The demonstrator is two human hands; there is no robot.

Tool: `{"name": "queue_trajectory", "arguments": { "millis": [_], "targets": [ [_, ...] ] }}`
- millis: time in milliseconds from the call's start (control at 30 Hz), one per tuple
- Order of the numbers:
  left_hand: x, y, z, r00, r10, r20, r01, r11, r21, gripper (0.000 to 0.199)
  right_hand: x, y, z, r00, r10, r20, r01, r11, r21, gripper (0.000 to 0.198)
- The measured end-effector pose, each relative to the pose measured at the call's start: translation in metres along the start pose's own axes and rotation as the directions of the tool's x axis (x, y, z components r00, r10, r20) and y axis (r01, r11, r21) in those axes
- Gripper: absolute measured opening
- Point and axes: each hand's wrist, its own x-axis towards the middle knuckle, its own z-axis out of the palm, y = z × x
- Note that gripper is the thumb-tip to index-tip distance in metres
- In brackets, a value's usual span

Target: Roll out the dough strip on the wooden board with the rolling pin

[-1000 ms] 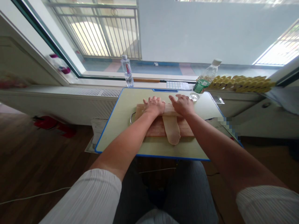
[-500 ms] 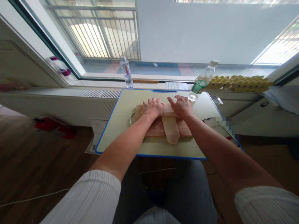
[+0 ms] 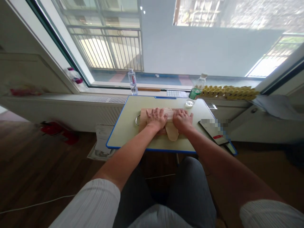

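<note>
A light wooden rolling pin [image 3: 169,115] lies crosswise over a strip of pale dough [image 3: 172,133] on a wooden cutting board [image 3: 143,117]. My left hand [image 3: 156,119] bears down on the pin's left part, fingers draped forward over it. On the right part, my right hand [image 3: 183,120] is closed over the pin with its fingers bent. Both hands hide the pin's ends. The dough's rounded near end hangs toward me past the board's front edge.
The board is on a small blue-edged table [image 3: 123,126]. A green-labelled bottle [image 3: 195,93] stands at its back right, and a dark-edged flat object [image 3: 213,131] lies on the right. Another bottle [image 3: 133,83] and yellow folded items [image 3: 229,92] are by the window.
My right hand's raised, spread fingers have come down around the rolling pin. My left hand stays on it. The head view has tilted up and shifted slightly.
</note>
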Motion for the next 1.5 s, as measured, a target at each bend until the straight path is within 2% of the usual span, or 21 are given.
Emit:
{"name": "queue_trajectory", "arguments": {
  "millis": [167, 333, 667, 967, 1233, 1367, 1500],
  "targets": [
    [-0.020, -0.005, 0.009, 0.997, -0.012, -0.079, 0.012, 1.000, -0.004, 0.057, -0.009, -0.003, -0.003, 0.998, 0.047, 0.032, -0.048, 0.998, 0.027, 0.053],
    [-0.026, -0.009, 0.016, 0.999, 0.031, -0.024, -0.031, 0.999, -0.024, 0.061, -0.001, -0.002, -0.002, 0.998, 0.048, 0.047, -0.048, 0.999, 0.003, 0.054],
    [0.008, -0.007, 0.005, 0.997, 0.029, 0.068, -0.027, 0.999, -0.019, 0.067, 0.019, -0.002, 0.005, 1.000, -0.016, -0.013, 0.016, 1.000, -0.013, 0.056],
    [0.040, -0.006, 0.003, 0.995, 0.028, 0.094, -0.032, 0.998, 0.046, 0.070, 0.053, 0.001, 0.011, 0.999, 0.022, 0.037, -0.023, 0.999, 0.040, 0.063],
    [0.063, -0.007, 0.006, 0.988, -0.009, 0.152, 0.003, 0.999, 0.040, 0.067, 0.081, 0.001, 0.015, 0.996, 0.059, 0.067, -0.065, 0.994, 0.086, 0.071],
    [0.072, -0.007, 0.006, 0.984, -0.014, 0.179, 0.003, 0.998, 0.065, 0.065, 0.089, 0.000, 0.015, 0.994, 0.067, 0.081, -0.074, 0.994, 0.083, 0.074],
    [0.077, -0.006, 0.005, 0.987, -0.017, 0.157, 0.005, 0.997, 0.079, 0.062, 0.093, -0.001, 0.014, 0.995, 0.067, 0.067, -0.073, 0.993, 0.087, 0.074]
  ]
}}
